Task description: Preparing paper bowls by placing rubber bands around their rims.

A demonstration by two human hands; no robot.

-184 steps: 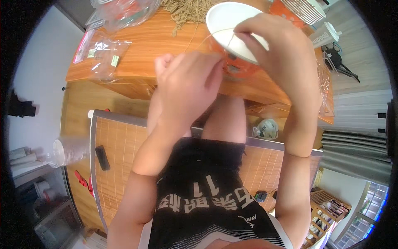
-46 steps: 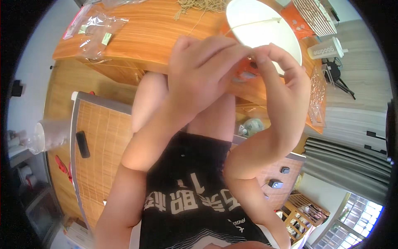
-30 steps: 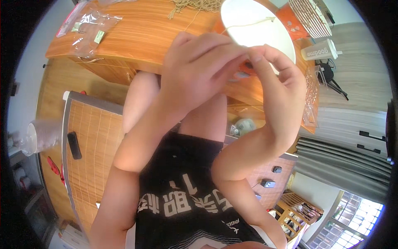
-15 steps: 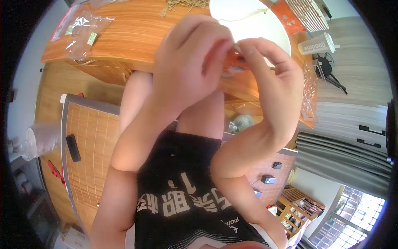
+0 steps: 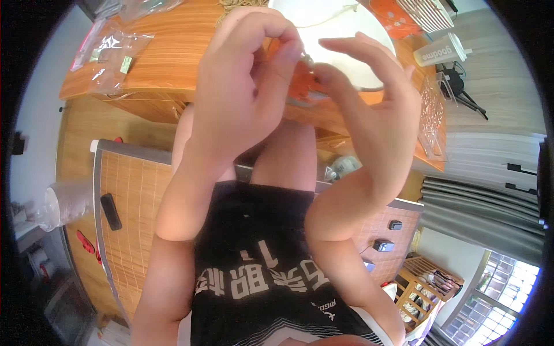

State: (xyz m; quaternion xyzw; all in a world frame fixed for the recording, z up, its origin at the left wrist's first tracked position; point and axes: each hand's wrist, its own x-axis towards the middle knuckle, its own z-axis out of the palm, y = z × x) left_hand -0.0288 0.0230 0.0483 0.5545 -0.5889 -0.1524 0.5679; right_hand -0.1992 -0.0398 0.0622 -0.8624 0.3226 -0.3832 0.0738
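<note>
My left hand [image 5: 239,86] is raised over the near edge of the wooden table, its thumb and forefinger pinched together. A tiny shiny piece [image 5: 307,58] shows at those fingertips, too small to name. Facing it is my right hand [image 5: 378,95], with thumb and forefinger spread apart and nothing visible between them; the thumb tip comes close to the small piece. Behind the hands lies a large white plate [image 5: 340,43], with a thin cord across its far part. Below the fingertips, an orange patterned sheet [image 5: 309,83] is partly hidden.
Beige cord [image 5: 239,8] lies bundled at the table's far side. Clear plastic bags [image 5: 112,60] are at the left. To the right stand a pale lidded cup [image 5: 438,52], a striped rack [image 5: 427,17] and a clear tray [image 5: 431,121]. A phone [image 5: 111,211] rests on the bamboo mat.
My hands have moved apart: the right thumb and forefinger have opened away from the left fingertips. The left hand has shifted slightly left and up, still pinching.
</note>
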